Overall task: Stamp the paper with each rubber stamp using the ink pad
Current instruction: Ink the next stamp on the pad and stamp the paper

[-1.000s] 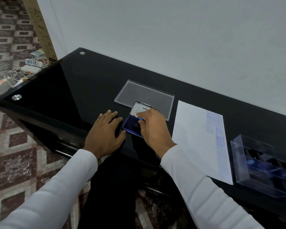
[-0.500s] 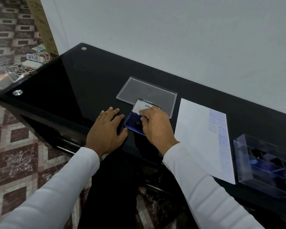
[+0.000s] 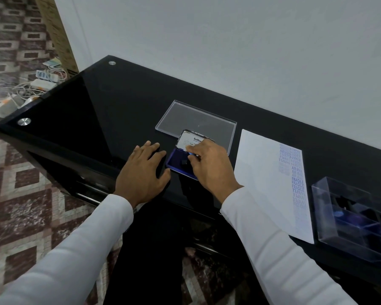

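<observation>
At the near edge of the black desk (image 3: pixel 97 111), the left hand (image 3: pixel 141 172) lies flat with fingers spread, its thumb just beside the blue ink pad (image 3: pixel 176 164). The right hand (image 3: pixel 211 166) pinches a small rubber stamp (image 3: pixel 190 154) down onto the pad. To the right lies the paper (image 3: pixel 262 183), blue imprints down its far side, then a clear box (image 3: pixel 326 216) of stamps. Behind the pad's raised lid (image 3: pixel 190 139) lies a clear cover (image 3: pixel 196 119).
</observation>
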Available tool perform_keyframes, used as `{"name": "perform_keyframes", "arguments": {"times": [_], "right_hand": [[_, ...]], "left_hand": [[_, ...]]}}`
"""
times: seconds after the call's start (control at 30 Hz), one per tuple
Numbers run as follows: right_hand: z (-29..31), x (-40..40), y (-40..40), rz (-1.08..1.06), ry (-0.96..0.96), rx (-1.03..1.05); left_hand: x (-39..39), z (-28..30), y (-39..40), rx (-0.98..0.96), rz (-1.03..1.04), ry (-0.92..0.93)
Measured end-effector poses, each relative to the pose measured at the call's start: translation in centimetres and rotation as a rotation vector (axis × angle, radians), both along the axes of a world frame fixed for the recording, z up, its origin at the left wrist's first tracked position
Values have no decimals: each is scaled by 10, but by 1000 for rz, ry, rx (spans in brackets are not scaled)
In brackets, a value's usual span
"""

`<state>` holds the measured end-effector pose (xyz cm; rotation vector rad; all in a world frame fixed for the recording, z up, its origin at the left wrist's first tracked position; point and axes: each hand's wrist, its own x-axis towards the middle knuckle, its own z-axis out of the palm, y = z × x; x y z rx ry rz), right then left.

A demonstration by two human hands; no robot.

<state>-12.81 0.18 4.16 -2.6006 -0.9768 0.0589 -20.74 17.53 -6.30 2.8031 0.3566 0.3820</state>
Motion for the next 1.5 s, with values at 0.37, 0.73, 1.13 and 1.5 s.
{"name": "perform_keyframes", "arguments": {"times": [0.37, 0.73, 1.13, 1.5], "right_hand": [[-9, 0, -1, -36, 29, 137], [-10, 0, -5, -43, 53, 171], [-14, 2, -5, -44, 50, 193], [-15, 2, -6, -34, 50, 214]], "left_hand": [[1, 0, -1, -11, 1, 5], [0, -1, 0, 3, -5, 7], [0, -1, 0, -1, -2, -5], [-1, -1, 0, -11, -5, -8]]}}
